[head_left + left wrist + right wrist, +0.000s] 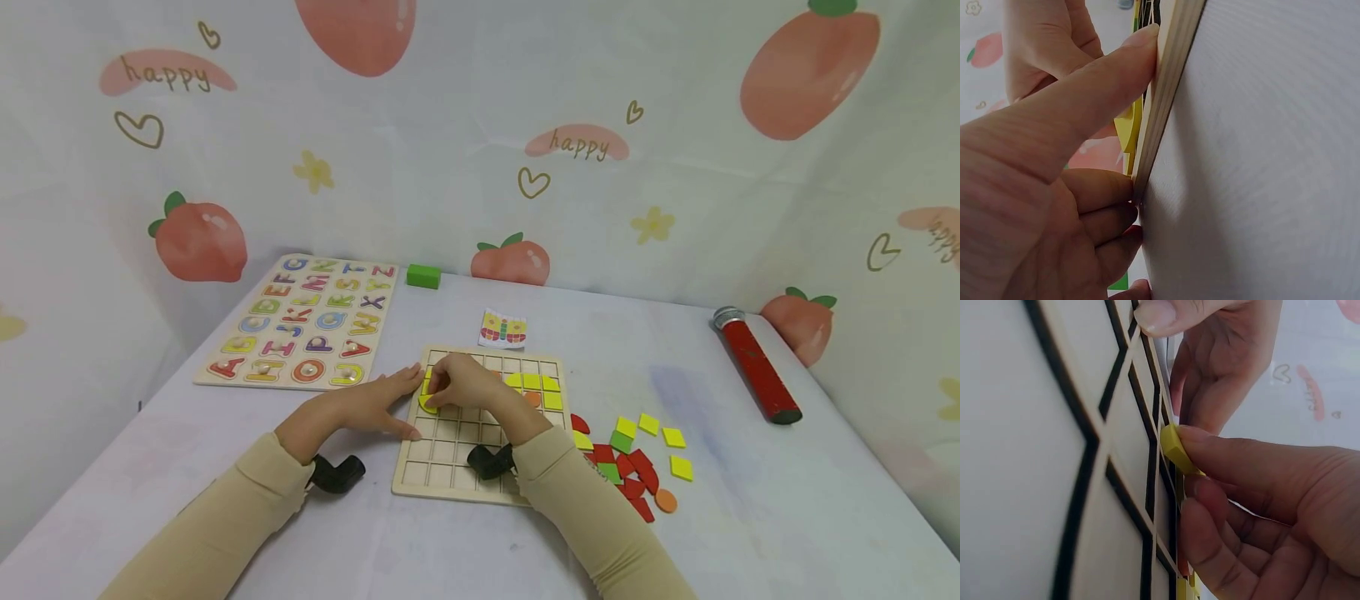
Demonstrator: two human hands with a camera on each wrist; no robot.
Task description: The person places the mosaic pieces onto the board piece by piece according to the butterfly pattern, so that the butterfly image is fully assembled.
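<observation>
A wooden grid board (442, 475) lies flat on the table. My right hand (472, 383) pinches a yellow piece with a curved edge (1174, 447) between thumb and fingers, over the cells at the board's left side. My left hand (360, 408) rests against the board's left edge, fingers spread and the thumb touching the rim (1166, 94). Yellow pieces (532, 382) and an orange disc (532, 399) sit in cells at the upper right. The right hand hides part of the upper rows.
Loose red, green, yellow and orange pieces (637, 462) lie right of the board, partly under my right sleeve. A butterfly pattern card (503, 329) lies behind it. Farther out are an alphabet puzzle (300, 325), a green block (423, 277) and a red microphone (757, 367).
</observation>
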